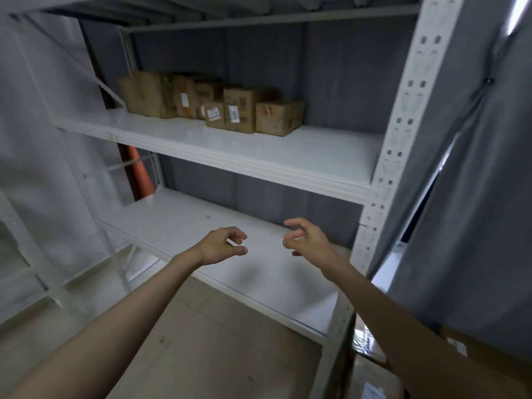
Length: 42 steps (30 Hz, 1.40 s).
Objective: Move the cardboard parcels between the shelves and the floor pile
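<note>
On upper shelf (201, 139), row of cardboard parcels (213, 103), white labels too blurred to read, left hand (220, 246) and right hand (308, 240) loosely curled, holding nothing, over lower shelf (187, 223)

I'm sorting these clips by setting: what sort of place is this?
Probably a storeroom or small warehouse. A white metal shelving rack with slotted uprights holds a row of labelled cardboard parcels, and more parcels sit on the floor at its right.

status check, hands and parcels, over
Left hand and right hand empty, fingers loosely curled, over lower shelf. Parcels rowed on upper shelf. Nothing blocking.
</note>
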{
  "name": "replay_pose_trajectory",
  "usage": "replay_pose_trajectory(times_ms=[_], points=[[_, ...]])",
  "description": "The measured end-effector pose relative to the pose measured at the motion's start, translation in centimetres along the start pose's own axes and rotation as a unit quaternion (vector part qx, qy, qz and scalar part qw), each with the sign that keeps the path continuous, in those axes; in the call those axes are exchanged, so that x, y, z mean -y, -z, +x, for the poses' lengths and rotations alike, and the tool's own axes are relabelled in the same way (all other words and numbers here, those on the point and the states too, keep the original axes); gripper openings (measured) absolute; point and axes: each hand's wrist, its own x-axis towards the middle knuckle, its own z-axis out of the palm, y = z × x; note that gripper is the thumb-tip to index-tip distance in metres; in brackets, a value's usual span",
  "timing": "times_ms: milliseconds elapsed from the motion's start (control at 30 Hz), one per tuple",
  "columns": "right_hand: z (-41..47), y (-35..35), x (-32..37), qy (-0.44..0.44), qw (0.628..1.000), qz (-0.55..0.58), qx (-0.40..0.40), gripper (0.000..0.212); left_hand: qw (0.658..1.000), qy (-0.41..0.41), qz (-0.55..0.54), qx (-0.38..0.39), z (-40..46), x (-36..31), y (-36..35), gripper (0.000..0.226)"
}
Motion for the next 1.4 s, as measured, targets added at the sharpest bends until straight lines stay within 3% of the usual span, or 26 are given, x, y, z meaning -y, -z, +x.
replay_pose_trajectory(times_ms=[267,500,967,1267,1400], points=[[6.3,-6.7,7.9,0.062,0.998,-0.01,-0.031,0.037,0.997,-0.058,0.025,-0.042,2.6,2.5,11.0,0.03],[9.9,-7.1,12.9,0.087,0.99,-0.051,-0.099,0.034,0.989,-0.138,0.011,-0.06,6.1,-0.3,16.1,0.03],[20.7,-1.0,13.9,0.06,0.974,-0.083,-0.203,0.036,0.979,-0.19,0.019,-0.068,19.3,-4.5,17.4,0.04],[31.8,3.6,13.0,0.057,0.962,-0.177,-0.202,0.062,0.983,-0.173,0.065,-0.022,30.1,-7.0,17.7,0.056],[36.2,5.0,12.9,0.063,0.959,-0.189,-0.201,0.075,0.984,-0.162,0.075,-0.024,34.1,-7.3,17.3,0.051]])
